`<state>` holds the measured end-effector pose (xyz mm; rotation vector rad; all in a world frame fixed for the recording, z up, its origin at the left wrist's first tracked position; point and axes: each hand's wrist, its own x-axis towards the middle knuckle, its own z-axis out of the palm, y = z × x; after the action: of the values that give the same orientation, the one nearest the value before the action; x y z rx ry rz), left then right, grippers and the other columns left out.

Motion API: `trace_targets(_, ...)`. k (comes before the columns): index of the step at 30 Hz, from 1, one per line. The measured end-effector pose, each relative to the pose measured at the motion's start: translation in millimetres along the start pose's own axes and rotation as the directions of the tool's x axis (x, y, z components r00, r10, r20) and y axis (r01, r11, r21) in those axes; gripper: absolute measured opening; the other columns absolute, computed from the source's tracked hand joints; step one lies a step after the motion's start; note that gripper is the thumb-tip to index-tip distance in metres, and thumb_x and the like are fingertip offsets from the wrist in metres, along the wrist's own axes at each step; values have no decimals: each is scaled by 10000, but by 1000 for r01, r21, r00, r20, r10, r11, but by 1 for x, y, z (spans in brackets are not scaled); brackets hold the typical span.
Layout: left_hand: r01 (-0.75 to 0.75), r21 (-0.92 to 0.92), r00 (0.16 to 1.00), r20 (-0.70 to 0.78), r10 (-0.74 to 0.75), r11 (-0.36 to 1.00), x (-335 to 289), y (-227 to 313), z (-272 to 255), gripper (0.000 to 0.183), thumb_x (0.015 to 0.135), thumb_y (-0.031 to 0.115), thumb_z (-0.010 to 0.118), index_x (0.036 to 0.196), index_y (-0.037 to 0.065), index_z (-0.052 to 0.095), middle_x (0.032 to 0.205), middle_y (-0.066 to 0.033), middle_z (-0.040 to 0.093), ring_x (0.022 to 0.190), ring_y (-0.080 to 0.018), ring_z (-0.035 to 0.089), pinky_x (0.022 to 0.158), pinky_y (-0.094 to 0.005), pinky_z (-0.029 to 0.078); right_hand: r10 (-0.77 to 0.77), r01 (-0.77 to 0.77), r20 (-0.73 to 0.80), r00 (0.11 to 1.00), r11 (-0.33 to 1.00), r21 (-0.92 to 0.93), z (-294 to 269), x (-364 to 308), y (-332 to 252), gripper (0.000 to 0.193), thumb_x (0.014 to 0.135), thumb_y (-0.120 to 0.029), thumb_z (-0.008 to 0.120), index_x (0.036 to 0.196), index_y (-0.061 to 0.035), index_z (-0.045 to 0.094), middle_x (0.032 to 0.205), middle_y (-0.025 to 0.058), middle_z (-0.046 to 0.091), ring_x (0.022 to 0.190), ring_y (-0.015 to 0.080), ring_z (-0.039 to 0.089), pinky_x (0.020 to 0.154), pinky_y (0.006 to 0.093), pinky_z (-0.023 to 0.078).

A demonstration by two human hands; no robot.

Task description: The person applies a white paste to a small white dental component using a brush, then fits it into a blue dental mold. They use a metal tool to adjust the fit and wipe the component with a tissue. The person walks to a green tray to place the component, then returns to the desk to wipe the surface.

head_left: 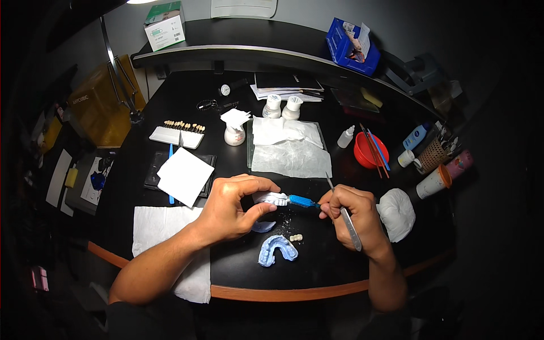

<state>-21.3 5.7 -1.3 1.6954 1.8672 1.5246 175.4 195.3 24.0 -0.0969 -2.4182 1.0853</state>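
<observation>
My left hand (pixel 235 207) grips a white plaster dental model (pixel 272 198) between thumb and fingers above the table. From the right, my right hand (pixel 354 215) pinches a small brush with a blue head (pixel 302 201), whose tip meets or nearly meets the model's toothed side. The same hand also keeps a slim metal knife-like tool (pixel 351 229) between its fingers, pointing away from me. Below lie a light blue dental impression (pixel 277 249), a bluish curved piece (pixel 263 226) partly behind my left hand, and a small cream tooth-shaped piece (pixel 296 238). White crumbs (pixel 286 221) are scattered nearby.
Paper sheets on a glass slab (pixel 249 147) lie ahead, near white jars (pixel 272 106). A red bowl (pixel 362 150) with brushes, a dropper bottle (pixel 346 137) and crumpled white cloth (pixel 396 215) stand right. Left are a tooth shade guide (pixel 177 136) and paper towel (pixel 153 226).
</observation>
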Motion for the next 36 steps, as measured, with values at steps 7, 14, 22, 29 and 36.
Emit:
trace_targets(7, -12, 40, 1000, -13, 12, 999, 1, 0, 2, 248, 777, 38, 857, 1005, 0, 769, 986, -129, 782, 886, -216, 751, 829, -331, 577, -114, 115, -43, 993, 993, 21, 8, 1, -3, 238, 735, 218, 588, 728, 8, 476, 785, 155, 676, 716, 196, 714, 642, 282, 579)
trace_targets(14, -32, 19, 995, -95, 33, 999, 0, -5, 4, 252, 767, 77, 869, 996, 28, 775, 951, -109, 780, 835, -224, 737, 764, -333, 556, -42, 43, -16, 999, 997, 64, 1, -2, -3, 223, 762, 208, 581, 741, 9, 482, 773, 136, 668, 707, 173, 700, 639, 282, 576)
trace_targets(22, 63, -41, 995, -81, -66, 997, -1, -3, 3, 263, 794, 87, 869, 1032, 17, 780, 975, -135, 776, 850, -190, 737, 722, -299, 560, 35, -37, 62, 997, 999, 25, -4, -2, 0, 207, 781, 199, 545, 741, 10, 472, 806, 142, 678, 723, 162, 713, 603, 266, 571)
trace_targets(29, 53, -29, 995, -88, -55, 998, -1, -3, 3, 272, 800, 102, 872, 1042, 17, 780, 979, -145, 775, 867, -200, 743, 744, -305, 569, 44, -52, 92, 995, 995, 82, 0, -1, -6, 225, 802, 188, 573, 724, 3, 474, 795, 128, 672, 686, 154, 693, 583, 278, 548)
trace_targets(36, 23, -66, 998, -64, -27, 998, -2, -5, 7, 266, 805, 109, 869, 1041, 22, 783, 978, -144, 774, 862, -203, 741, 733, -309, 567, 29, -39, 81, 996, 991, 128, 2, -1, -8, 240, 819, 176, 604, 725, 9, 461, 798, 120, 659, 699, 156, 695, 610, 270, 553)
